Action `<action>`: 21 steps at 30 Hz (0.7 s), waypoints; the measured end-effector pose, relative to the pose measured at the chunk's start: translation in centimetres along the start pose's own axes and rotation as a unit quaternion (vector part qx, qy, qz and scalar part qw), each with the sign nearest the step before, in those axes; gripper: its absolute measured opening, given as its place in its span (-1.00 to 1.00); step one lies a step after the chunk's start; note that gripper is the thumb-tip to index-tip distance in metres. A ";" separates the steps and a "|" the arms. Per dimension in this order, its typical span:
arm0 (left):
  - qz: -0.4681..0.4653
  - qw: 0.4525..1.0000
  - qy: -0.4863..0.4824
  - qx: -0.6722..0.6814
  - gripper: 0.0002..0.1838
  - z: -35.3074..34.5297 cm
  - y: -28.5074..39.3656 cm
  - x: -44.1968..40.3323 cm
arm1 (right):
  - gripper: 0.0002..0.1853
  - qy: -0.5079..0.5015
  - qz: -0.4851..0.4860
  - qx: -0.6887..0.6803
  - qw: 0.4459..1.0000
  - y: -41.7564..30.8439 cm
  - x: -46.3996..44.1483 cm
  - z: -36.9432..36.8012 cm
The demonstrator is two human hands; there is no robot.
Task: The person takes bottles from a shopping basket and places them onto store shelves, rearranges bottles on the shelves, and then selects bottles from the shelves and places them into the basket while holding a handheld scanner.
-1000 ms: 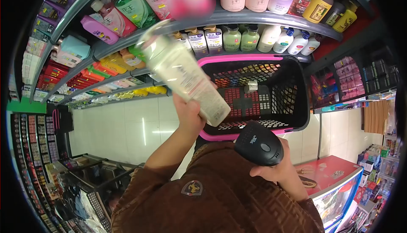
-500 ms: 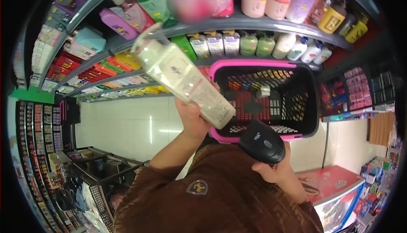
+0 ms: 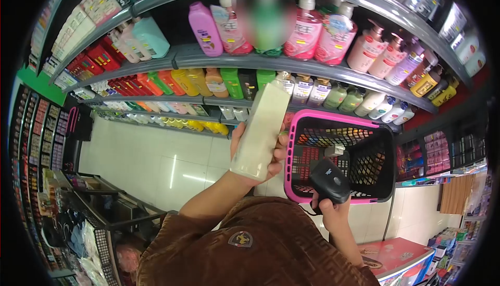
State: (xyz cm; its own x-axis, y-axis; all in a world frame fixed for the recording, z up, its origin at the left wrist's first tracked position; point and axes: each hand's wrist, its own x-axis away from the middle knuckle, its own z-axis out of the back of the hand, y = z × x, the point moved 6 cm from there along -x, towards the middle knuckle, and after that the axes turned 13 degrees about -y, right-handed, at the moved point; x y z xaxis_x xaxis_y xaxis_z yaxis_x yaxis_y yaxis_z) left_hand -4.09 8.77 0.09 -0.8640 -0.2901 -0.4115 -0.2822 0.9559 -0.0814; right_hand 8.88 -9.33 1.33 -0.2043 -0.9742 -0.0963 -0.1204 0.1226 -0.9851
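While the left hand [image 3: 278, 157] grips it round its lower half, a tall pale cream bottle [image 3: 262, 129] leans in front of the shelf [image 3: 229, 61], top tipped away and to the right, just beside the basket [image 3: 290, 156]. Its broad face looks smooth and glossy, clear at the lower edge, and no print can be made out on it. The right hand [image 3: 333, 213] is closed on a black scanner [image 3: 333, 181], whose pale lettering is too small to read; in view it overlaps the basket's near side. Pink pump bottles [image 3: 303, 35] on the shelf carry large characters, seemingly 花王, with yellow stickers; a round blur hides their neighbour. The basket is black mesh with a pink rim and holds a small whitish box [image 3: 334, 150]. Pale, shiny floor tiles [image 3: 130, 153] reflect strips of light, and a red-topped cabinet [image 3: 398, 255] stands at lower right.
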 end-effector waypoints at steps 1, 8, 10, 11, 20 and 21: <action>0.002 0.999 0.001 0.036 -0.08 -1.2 0.2 0.1 | -0.07 0.001 -0.024 0.051 0.998 0.4 -0.6 -1.0; 0.060 0.977 -0.030 -0.203 -0.08 -2.0 6.8 4.1 | -0.12 0.026 -0.014 0.048 0.998 3.4 -3.0 -7.1; 0.046 0.852 0.153 -0.498 -0.10 -1.4 9.1 5.0 | -0.24 0.034 0.011 0.015 0.999 4.0 -3.9 -8.7; -0.001 0.832 0.157 -0.532 -0.14 -2.2 9.4 4.9 | -0.24 0.037 0.011 0.016 0.999 4.3 -4.0 -9.2; -0.003 0.861 0.170 -0.479 -0.06 -4.6 7.7 5.1 | -0.15 0.148 -0.008 0.033 0.988 3.0 -7.5 -13.4; 0.021 0.853 0.120 -0.507 -0.02 -5.4 7.8 4.8 | -0.14 0.140 -0.001 -0.017 0.990 3.4 -7.4 -13.0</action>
State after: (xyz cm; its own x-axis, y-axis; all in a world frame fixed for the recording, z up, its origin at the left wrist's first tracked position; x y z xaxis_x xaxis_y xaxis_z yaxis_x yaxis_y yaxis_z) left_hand -12.75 14.61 2.40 -0.9087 -0.3732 -0.1870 -0.3591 0.4703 0.8062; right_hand -2.68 0.71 0.58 -0.4647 -0.8842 -0.0473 -0.1517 0.1321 -0.9796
